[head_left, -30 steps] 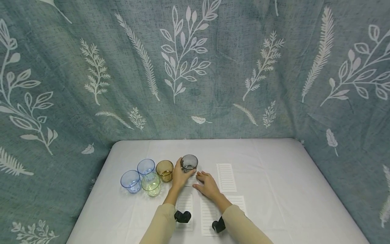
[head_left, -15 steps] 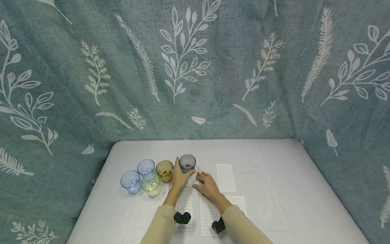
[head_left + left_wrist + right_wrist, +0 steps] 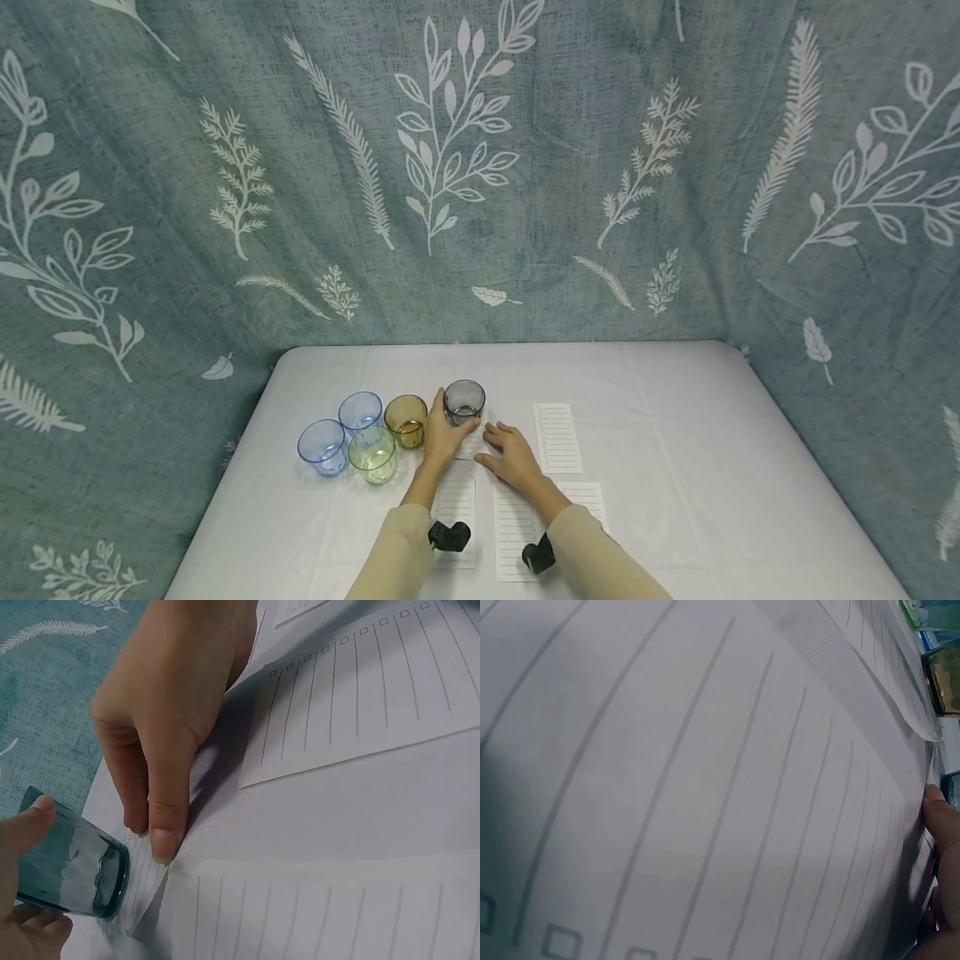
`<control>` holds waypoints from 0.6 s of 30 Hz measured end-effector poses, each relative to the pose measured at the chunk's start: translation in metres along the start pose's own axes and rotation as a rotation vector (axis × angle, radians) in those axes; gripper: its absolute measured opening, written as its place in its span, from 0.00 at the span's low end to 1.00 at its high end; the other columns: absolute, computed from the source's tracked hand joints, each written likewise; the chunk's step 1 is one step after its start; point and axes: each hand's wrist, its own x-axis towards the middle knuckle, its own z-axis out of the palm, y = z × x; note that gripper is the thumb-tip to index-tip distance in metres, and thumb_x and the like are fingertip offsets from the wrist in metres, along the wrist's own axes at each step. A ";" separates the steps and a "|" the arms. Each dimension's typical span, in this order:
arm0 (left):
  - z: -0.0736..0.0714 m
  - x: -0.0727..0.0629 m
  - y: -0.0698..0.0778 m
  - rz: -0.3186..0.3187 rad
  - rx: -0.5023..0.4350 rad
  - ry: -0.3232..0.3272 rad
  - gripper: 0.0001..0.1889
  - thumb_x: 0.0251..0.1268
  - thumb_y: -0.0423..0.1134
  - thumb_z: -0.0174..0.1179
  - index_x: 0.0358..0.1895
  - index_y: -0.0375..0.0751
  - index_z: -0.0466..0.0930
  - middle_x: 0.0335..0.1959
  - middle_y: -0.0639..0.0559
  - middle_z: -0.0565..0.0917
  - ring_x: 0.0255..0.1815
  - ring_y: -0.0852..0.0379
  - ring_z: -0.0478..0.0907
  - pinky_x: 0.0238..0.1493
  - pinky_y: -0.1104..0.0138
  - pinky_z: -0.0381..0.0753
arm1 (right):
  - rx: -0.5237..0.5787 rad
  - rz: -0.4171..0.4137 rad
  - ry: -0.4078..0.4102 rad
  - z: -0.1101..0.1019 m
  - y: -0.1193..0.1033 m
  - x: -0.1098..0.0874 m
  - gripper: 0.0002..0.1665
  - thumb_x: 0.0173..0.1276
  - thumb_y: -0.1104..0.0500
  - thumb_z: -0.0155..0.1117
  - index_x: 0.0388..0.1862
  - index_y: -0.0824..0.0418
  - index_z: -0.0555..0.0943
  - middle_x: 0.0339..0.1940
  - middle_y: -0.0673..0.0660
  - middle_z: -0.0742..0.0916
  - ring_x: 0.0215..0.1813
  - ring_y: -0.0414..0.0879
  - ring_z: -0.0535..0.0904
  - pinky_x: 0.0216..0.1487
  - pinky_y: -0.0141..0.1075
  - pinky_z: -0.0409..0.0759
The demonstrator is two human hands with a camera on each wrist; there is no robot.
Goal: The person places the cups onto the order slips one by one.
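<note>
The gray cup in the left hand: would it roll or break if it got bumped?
The gray cup has round sides, so it might roll if it fell over. It looks narrower at the bottom than at the rim, so a high push may tip it. Its shiny, see-through walls may be glass, so it could be slippery and breakable.

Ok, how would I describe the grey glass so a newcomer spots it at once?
On the white-covered table, find the amber glass, rightmost of the four unheld glasses. Just right of it, the left hand holds the grey glass. Unlike the amber glass, the green glass and the two blue glasses, it is smoky-tinted and in a hand.
</note>
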 end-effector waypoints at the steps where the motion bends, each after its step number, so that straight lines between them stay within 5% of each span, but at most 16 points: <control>1: 0.000 0.000 0.000 0.002 0.005 0.001 0.45 0.48 0.40 0.72 0.67 0.23 0.58 0.62 0.26 0.69 0.62 0.33 0.67 0.63 0.46 0.67 | -0.001 -0.001 0.000 0.000 0.000 0.000 0.29 0.59 0.53 0.69 0.54 0.71 0.78 0.60 0.64 0.78 0.65 0.62 0.69 0.65 0.54 0.66; 18: -0.004 -0.003 0.007 0.033 -0.024 -0.013 0.46 0.49 0.38 0.72 0.69 0.27 0.56 0.65 0.27 0.65 0.64 0.32 0.65 0.63 0.45 0.67 | 0.001 0.011 0.000 0.002 0.002 0.001 0.30 0.59 0.52 0.68 0.55 0.70 0.78 0.61 0.62 0.78 0.66 0.60 0.68 0.66 0.52 0.66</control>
